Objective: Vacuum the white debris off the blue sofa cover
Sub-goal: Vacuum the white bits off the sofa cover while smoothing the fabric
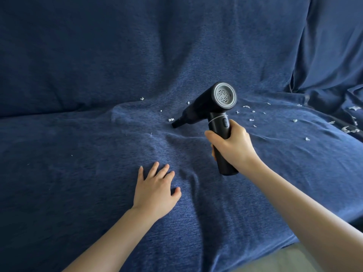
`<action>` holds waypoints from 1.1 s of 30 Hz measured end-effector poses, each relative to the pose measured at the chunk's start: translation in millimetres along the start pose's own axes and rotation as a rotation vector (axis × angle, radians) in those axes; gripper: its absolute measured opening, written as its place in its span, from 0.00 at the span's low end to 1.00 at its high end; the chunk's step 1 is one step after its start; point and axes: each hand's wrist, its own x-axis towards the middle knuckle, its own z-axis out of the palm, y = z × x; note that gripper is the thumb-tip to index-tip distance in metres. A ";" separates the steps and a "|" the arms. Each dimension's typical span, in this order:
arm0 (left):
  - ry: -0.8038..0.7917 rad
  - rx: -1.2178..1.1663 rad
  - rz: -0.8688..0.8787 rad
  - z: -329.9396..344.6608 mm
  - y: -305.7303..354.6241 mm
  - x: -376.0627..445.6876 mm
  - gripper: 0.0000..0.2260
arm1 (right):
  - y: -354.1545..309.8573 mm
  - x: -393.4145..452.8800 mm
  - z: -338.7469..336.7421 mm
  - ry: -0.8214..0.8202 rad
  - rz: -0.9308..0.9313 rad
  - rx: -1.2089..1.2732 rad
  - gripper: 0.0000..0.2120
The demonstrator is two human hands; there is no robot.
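Gripping the black vacuum (212,107) by its handle, our right hand (231,146) angles the nozzle toward a white scrap (171,119) just beyond its tip; most debris (294,120) lies behind the vacuum's rear. Our left hand (155,189) lies flat, fingers spread, on the sofa cover (78,173).

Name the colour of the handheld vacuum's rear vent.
Light grey, on the black handheld vacuum's rear vent; head view.

Perhaps greenish floor (275,260) bottom right

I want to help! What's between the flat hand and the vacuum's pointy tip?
Head view: only wrinkled blue sofa cover between left hand and vacuum nozzle; no big debris.
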 end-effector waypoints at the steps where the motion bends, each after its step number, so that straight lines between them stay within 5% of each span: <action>1: 0.003 -0.004 0.002 -0.6 0.1 0.0 0.26 | -0.2 2.2 1.6 0.004 -0.002 0.007 0.12; 12: 0.096 -0.087 0.087 -5.5 -11.6 17.4 0.20 | 2.7 28.6 25.1 0.034 -0.011 0.020 0.12; 21: 0.017 -0.070 0.095 -2.2 -14.5 20.4 0.16 | -0.8 59.2 52.2 0.031 -0.040 0.041 0.14; 33: -0.010 -0.028 0.088 -1.2 -14.8 21.3 0.25 | 2.2 77.2 72.3 -0.029 -0.076 0.051 0.16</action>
